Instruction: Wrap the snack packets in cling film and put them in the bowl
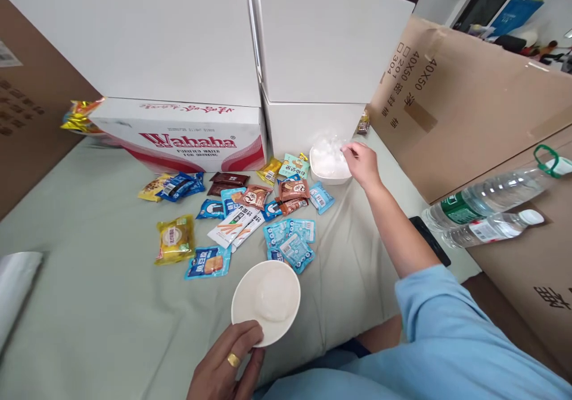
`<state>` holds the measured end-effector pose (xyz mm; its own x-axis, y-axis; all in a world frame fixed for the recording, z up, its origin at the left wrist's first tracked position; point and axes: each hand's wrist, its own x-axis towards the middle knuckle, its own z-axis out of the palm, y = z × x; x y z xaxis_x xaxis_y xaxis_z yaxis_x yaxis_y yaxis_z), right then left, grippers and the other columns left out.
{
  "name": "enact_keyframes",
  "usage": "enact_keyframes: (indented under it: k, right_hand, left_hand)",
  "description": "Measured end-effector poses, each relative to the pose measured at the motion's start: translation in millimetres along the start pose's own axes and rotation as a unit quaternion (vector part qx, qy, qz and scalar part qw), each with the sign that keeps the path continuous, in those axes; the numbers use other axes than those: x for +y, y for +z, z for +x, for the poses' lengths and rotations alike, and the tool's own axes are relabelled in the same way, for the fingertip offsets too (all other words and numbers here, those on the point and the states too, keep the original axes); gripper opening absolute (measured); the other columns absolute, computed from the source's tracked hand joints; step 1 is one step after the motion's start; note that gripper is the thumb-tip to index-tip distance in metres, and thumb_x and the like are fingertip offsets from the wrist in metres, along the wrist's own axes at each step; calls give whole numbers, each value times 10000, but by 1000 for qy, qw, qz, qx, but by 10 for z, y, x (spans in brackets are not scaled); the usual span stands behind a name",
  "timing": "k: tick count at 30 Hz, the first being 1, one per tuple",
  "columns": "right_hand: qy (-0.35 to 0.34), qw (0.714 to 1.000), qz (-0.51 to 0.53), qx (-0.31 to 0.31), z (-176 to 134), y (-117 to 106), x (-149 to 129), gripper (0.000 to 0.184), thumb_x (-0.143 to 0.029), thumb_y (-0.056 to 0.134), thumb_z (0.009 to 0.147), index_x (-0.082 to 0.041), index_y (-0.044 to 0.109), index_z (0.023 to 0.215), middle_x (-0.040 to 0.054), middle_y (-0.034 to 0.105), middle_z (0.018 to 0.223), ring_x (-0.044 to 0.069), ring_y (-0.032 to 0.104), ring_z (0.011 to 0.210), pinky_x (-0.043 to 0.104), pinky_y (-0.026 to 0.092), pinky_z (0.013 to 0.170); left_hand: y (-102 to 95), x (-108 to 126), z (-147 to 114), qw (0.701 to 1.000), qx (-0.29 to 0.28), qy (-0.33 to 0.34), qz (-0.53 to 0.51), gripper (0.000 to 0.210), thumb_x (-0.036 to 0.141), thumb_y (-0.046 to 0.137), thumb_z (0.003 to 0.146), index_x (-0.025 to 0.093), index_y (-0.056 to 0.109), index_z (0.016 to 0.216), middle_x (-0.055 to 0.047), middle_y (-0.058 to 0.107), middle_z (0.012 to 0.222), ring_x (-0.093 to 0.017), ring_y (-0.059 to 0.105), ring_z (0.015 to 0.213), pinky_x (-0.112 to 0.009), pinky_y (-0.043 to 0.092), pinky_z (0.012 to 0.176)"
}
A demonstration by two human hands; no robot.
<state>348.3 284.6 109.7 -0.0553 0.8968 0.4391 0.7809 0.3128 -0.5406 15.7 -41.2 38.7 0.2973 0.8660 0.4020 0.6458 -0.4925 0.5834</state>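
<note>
My left hand (232, 355) grips the near rim of a white bowl (243, 290), thumb below and fingers over the edge. The bowl is tilted toward me, and a pale rounded shape shows inside; I cannot tell what it is. Farther off, my right hand (361, 163) is pinched at the right side of a white square container (329, 179). Crinkled clear plastic (329, 149) fills the container's top and reaches my fingertips. Beside the container lie a blue snack packet (322, 197) and a light green packet (294, 166).
Several snack packets, including a yellow one (175, 240), lie across the green cloth (111, 316). A Wahaha carton (192, 140) and white panels (330, 36) stand behind. To the right are plastic bottles (491, 194), a black phone (429, 240) and a cardboard box (469, 90).
</note>
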Motion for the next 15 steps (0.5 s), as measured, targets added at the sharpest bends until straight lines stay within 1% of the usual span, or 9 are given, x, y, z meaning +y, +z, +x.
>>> enact_keyframes:
  k: [1, 2, 3, 5, 7, 9, 11, 13, 15]
  right_hand:
    - [-35, 998, 42, -4, -203, -126, -116, 336, -376, 503, 1063, -177, 773, 1041, 106, 744, 1113, 227, 699, 999, 372, 551, 938]
    - [-91, 990, 88, -53, -438, -232, -249, 319, -408, 529, 1064, -197, 768, 1052, 95, 742, 1134, 210, 697, 1002, 349, 551, 928]
    - [-161, 968, 129, -143, -698, -316, -388, 300, -431, 556, 1062, -220, 764, 1110, 92, 730, 1218, 195, 697, 1047, 326, 549, 939]
    - [-291, 890, 162, -312, -1242, -419, -643, 405, -485, 628, 1029, -232, 693, 1339, 135, 613, 1478, 213, 654, 1237, 321, 536, 1004]
    - [-318, 851, 123, -400, -1728, -486, -805, 446, -435, 616, 1044, -223, 627, 1436, 152, 586, 1517, 216, 643, 1271, 315, 536, 1004]
    - [-280, 850, 85, -439, -2076, -604, -831, 304, -318, 562, 1061, -206, 689, 1313, 124, 705, 1319, 189, 699, 1106, 283, 549, 911]
    - [-196, 869, 73, -447, -2243, -833, -724, 237, -255, 521, 1058, -204, 733, 1150, 84, 749, 1099, 167, 703, 948, 257, 534, 825]
    - [-90, 888, 65, -446, -2215, -1146, -512, 230, -278, 522, 1058, -208, 740, 1078, 66, 744, 1021, 168, 693, 923, 255, 518, 813]
    - [14, 894, 32, -446, -1977, -1435, -233, 224, -323, 555, 1040, -203, 744, 1033, 53, 744, 971, 182, 692, 900, 268, 511, 801]
  left_hand:
    - [-8, 11, 23, 1000, -2, -4, -10, 161, 174, 566, 1010, 232, 617, 1151, -65, 747, 1033, -131, 759, 910, -168, 585, 817]
    - [-15, 27, 55, 1000, -6, -7, -23, 159, 172, 565, 1009, 234, 619, 1145, -63, 748, 1038, -128, 758, 909, -163, 583, 815]
    - [-19, 48, 96, 999, -14, -11, -38, 158, 169, 565, 1007, 236, 623, 1138, -62, 749, 1042, -126, 756, 903, -159, 582, 808]
    - [-8, 102, 196, 996, -36, -11, -75, 174, 158, 563, 1002, 240, 636, 1137, -61, 755, 1054, -119, 751, 875, -151, 580, 781]
    - [31, 164, 298, 991, -60, 3, -117, 234, 137, 555, 997, 253, 654, 1174, -62, 767, 1081, -113, 750, 862, -145, 580, 761]
    - [94, 216, 375, 987, -66, 23, -146, 320, 130, 571, 987, 280, 653, 1258, -81, 758, 1203, -132, 761, 939, -170, 598, 813]
    - [163, 240, 406, 986, -56, 23, -156, 444, 143, 603, 976, 312, 603, 1387, -129, 649, 1451, -168, 753, 1057, -227, 616, 884]
    - [217, 218, 382, 986, -44, -2, -160, 548, 172, 622, 974, 342, 529, 1487, -158, 494, 1613, -179, 747, 1061, -269, 631, 895]
    - [249, 155, 312, 984, -38, -43, -167, 532, 214, 622, 984, 359, 531, 1488, -145, 511, 1595, -155, 750, 958, -266, 640, 854]
